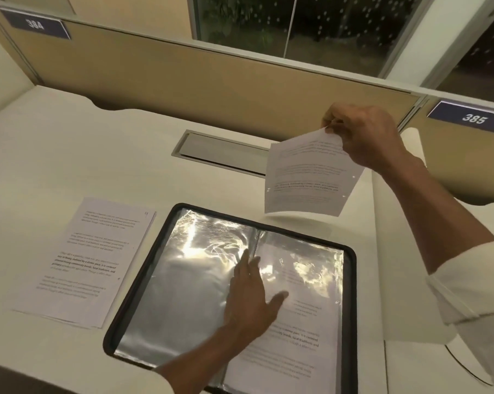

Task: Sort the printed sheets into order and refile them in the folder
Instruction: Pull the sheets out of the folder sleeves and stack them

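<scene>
An open folder [352, 294] with a black edge and shiny clear sleeves lies on the desk in front of me. Its left sleeve looks empty; a printed sheet [294, 345] shows inside the right sleeve. My left hand [251, 297] rests flat with spread fingers across the folder's middle fold. My right hand [362, 135] is raised above the desk to the right and pinches the top corner of a printed sheet [305, 177] with punched holes, which hangs in the air. A stack of printed sheets [89, 260] lies on the desk left of the folder.
A grey cable hatch [223, 150] is set into the desk [69, 155] behind the folder. A beige partition [211, 86] with number plates 384 [35, 24] and 385 [473, 118] closes the back. A second desk surface [396, 280] adjoins on the right.
</scene>
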The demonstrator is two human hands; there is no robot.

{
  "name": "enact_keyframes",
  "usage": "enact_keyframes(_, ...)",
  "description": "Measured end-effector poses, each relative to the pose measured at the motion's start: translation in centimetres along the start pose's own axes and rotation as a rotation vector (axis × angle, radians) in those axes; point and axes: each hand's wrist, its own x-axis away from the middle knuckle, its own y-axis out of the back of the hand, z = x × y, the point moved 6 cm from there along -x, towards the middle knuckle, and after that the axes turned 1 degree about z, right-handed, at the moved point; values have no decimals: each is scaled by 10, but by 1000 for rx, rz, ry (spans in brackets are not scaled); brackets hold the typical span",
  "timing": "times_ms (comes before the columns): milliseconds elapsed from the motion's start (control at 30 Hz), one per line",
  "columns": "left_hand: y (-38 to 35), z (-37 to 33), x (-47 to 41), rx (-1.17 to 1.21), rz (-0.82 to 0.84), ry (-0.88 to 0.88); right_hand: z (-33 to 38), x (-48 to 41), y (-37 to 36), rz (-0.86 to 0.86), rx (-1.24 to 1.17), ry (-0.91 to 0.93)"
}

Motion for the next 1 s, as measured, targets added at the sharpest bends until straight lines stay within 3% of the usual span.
enact_keyframes(200, 91, 1, -12, 321, -386, 108, 65, 9, 28, 103, -128, 105)
enact_keyframes(467, 172, 25, 27, 520, -457, 41, 136, 12, 14, 264, -401, 118)
enact_keyframes(600, 192, 49, 58, 640, -453, 85, 146, 7, -13, 387, -542, -15)
enact_keyframes(767, 219, 107, 78, 712, -521, 220, 163, 18, -70, 409, -1008, -285)
enact_keyframes(1000, 277, 187, 86, 820, -513, 338, 267, 60, -171, 549, -1364, -546)
